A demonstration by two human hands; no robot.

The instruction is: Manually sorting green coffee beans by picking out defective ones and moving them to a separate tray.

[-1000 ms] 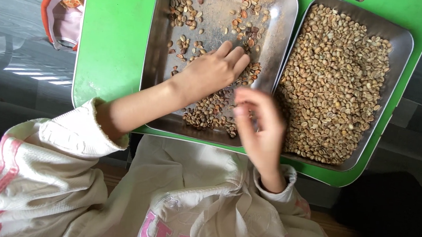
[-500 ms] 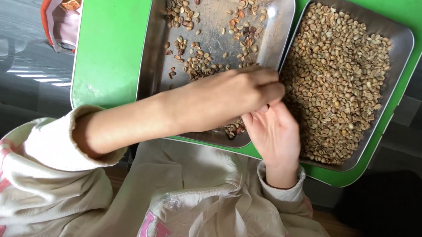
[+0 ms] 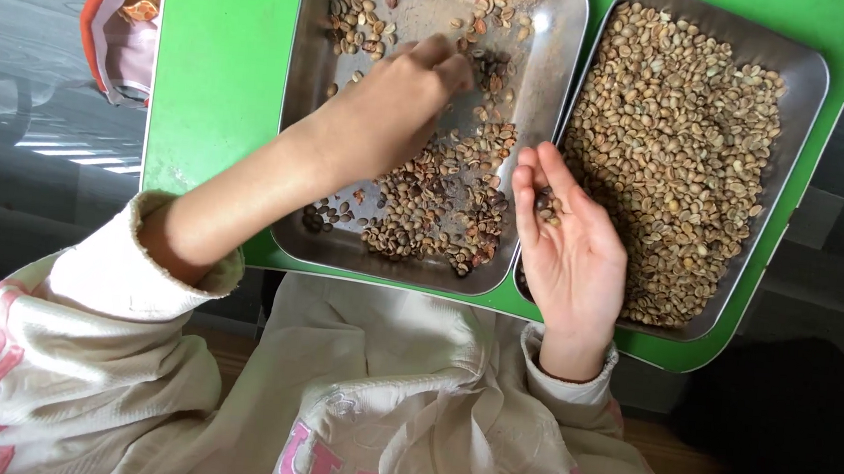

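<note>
Two shallow metal trays sit side by side on a green plastic tray (image 3: 224, 71). The left metal tray (image 3: 297, 227) holds scattered pale and dark beans (image 3: 435, 203) with bare metal between them. The right metal tray (image 3: 805, 87) is filled with pale beans (image 3: 681, 137). My left hand (image 3: 393, 99) reaches into the left tray, its fingertips bunched on beans near the far side; whether a bean is pinched is hidden. My right hand (image 3: 576, 254) lies palm up over the rim between the trays, cupping a few dark beans (image 3: 548, 207).
An orange-rimmed pouch (image 3: 123, 23) lies at the upper left beside the green tray. The green tray rests over my lap on a grey surface. My cream sweatshirt with pink lettering (image 3: 356, 432) fills the bottom of the view.
My left hand has drawn back from my right hand and moved up-left into the left tray. My right hand has turned palm up with beans in it.
</note>
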